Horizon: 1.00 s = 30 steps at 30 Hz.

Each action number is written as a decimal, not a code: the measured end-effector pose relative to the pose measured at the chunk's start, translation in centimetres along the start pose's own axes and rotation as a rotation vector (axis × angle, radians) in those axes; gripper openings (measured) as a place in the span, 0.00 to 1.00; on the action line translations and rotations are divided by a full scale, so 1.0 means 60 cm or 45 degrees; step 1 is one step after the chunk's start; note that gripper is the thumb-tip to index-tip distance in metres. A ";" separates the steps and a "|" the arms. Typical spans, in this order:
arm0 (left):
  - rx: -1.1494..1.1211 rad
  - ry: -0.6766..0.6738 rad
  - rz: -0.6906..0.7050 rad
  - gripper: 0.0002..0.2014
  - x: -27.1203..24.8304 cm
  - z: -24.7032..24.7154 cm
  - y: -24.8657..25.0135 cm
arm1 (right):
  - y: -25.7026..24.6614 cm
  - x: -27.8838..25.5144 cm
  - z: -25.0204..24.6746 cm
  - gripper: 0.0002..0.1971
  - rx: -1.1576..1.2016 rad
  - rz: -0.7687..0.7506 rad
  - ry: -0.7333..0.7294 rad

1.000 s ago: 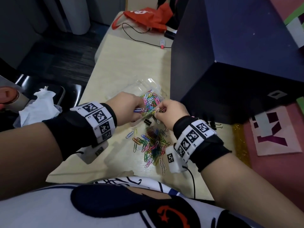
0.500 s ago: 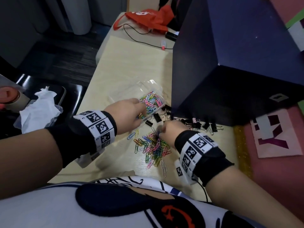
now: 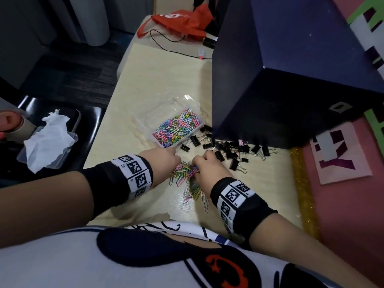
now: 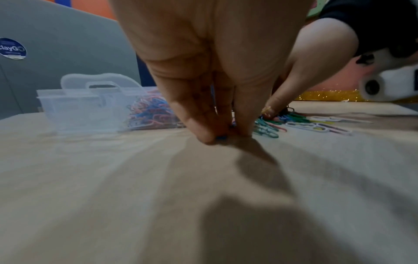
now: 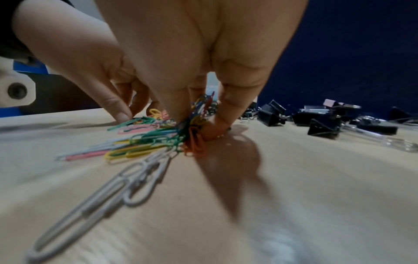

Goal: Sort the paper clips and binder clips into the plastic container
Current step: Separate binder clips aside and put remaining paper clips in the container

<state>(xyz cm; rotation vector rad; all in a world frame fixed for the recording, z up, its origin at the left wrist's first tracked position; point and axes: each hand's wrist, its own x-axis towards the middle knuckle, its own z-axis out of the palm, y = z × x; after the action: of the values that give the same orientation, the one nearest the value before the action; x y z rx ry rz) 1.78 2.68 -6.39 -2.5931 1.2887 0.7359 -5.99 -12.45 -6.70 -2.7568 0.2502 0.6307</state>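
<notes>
A clear plastic container (image 3: pixel 145 121) on the table holds a heap of coloured paper clips (image 3: pixel 178 127). Just nearer me lies a loose pile of paper clips (image 3: pixel 184 175), and both hands are down in it. My left hand (image 3: pixel 176 162) pinches a blue clip (image 4: pixel 221 137) against the table at the pile's left edge. My right hand (image 3: pixel 196 167) pinches a bunch of mixed clips (image 5: pixel 194 125) between thumb and fingers. Black binder clips (image 3: pixel 228 150) lie scattered to the right of the container.
A tall dark blue box (image 3: pixel 291 80) stands at the right, close behind the binder clips. A red bag (image 3: pixel 182 19) and a black cable (image 3: pixel 166 44) lie at the table's far end. To the left, off the table, a plastic tub with tissue (image 3: pixel 47 140) rests on a black chair.
Both hands have come back from the container to the loose pile: the right hand first, then the left. They now pinch clips there. The container stays in place.
</notes>
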 end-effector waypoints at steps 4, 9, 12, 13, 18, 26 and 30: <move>0.048 0.014 -0.001 0.11 0.000 0.004 0.002 | 0.009 0.002 -0.006 0.15 0.059 0.047 -0.003; 0.048 0.002 -0.014 0.11 0.002 0.003 0.000 | 0.016 0.014 -0.038 0.12 0.089 0.100 -0.034; -0.010 0.058 -0.023 0.08 -0.004 0.000 -0.008 | 0.009 0.021 -0.070 0.10 0.098 0.134 -0.053; -0.037 0.092 -0.017 0.07 -0.006 -0.002 -0.009 | 0.005 0.022 -0.079 0.11 0.128 0.140 -0.021; -0.178 0.163 0.015 0.09 -0.016 -0.039 -0.019 | -0.017 0.052 -0.098 0.05 0.367 0.141 0.140; -0.392 0.424 -0.147 0.06 -0.012 -0.084 -0.074 | -0.063 0.114 -0.134 0.15 0.699 0.082 0.278; -0.426 0.416 -0.268 0.15 0.004 -0.078 -0.096 | -0.055 0.111 -0.145 0.16 0.435 0.098 0.262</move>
<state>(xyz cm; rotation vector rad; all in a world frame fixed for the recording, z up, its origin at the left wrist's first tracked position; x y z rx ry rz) 8.08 4.46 -2.93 -3.1664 1.0084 0.5456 4.10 -12.90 -1.41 -2.4871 0.4651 0.2874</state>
